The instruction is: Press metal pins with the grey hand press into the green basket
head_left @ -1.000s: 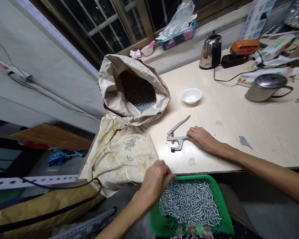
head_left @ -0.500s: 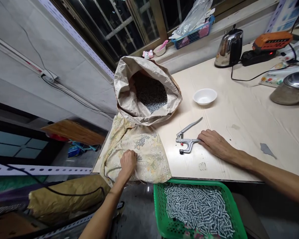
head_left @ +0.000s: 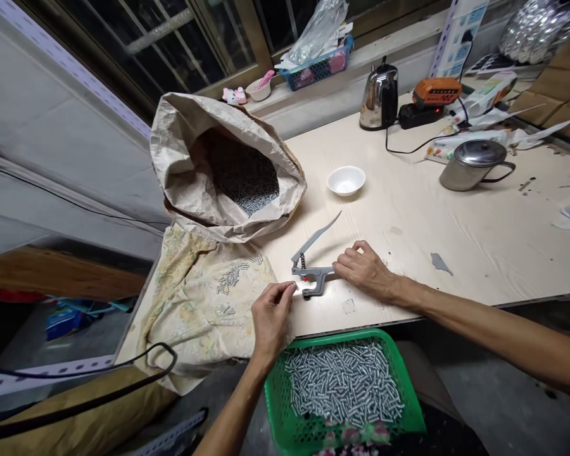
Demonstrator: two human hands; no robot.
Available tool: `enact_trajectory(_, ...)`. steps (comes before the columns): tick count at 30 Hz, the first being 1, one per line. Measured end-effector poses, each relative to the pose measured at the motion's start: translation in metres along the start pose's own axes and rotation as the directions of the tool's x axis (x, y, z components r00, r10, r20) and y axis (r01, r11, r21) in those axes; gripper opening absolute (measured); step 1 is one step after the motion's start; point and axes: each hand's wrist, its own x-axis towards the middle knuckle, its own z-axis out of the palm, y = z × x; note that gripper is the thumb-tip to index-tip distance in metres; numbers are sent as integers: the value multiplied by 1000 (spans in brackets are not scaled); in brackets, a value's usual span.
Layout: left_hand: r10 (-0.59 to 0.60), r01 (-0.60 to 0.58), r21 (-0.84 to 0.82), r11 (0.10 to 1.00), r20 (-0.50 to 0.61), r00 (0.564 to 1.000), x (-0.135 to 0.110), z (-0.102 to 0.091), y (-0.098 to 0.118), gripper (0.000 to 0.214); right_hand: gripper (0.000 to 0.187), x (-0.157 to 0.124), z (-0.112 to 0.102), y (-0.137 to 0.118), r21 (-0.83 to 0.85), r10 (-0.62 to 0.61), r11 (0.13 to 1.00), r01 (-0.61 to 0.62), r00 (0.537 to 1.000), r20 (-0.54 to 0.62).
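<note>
Left hand [head_left: 270,316]: thumb and finger pinched on a small metal piece [head_left: 295,286], mostly hidden, just beside the head of the pliers [head_left: 319,273]. Right hand [head_left: 363,272]: fingers closed on the pliers' lower handle; upper one raised. From pliers: cloth [head_left: 185,316] with loose pins [head_left: 230,278] at 8 o'clock, sack [head_left: 175,149] at 10, bowl [head_left: 346,180] at 1, green basket [head_left: 276,415] of pins near 6.

Table [head_left: 389,212] with pliers [head_left: 321,273]; cloth [head_left: 185,316]; bowl [head_left: 346,185]

pliers [head_left: 316,271]: grey | basket [head_left: 411,387]: green | cloth [head_left: 190,313]: yellowish, floral | bowl [head_left: 346,182]: white
</note>
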Motion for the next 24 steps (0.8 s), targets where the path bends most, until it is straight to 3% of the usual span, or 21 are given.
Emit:
enact_trajectory(4, 52, -52, 11, 999, 12, 999, 5, 19, -7, 23, 33, -1, 2, 1, 19, -1, 1000, 1, 1000, -8)
enact_trajectory(16, -102, 91, 96, 991, 115, 988, 13, 21, -8, 30, 38, 0, -1, 1, -62, -15, 998, 17, 1000, 25)
enact_trajectory(24, -234, 170, 204, 964, 348, 908, 20, 11, -1, 39, 32, -3, 9, 0, -25, -24, 999, 26, 997, 68)
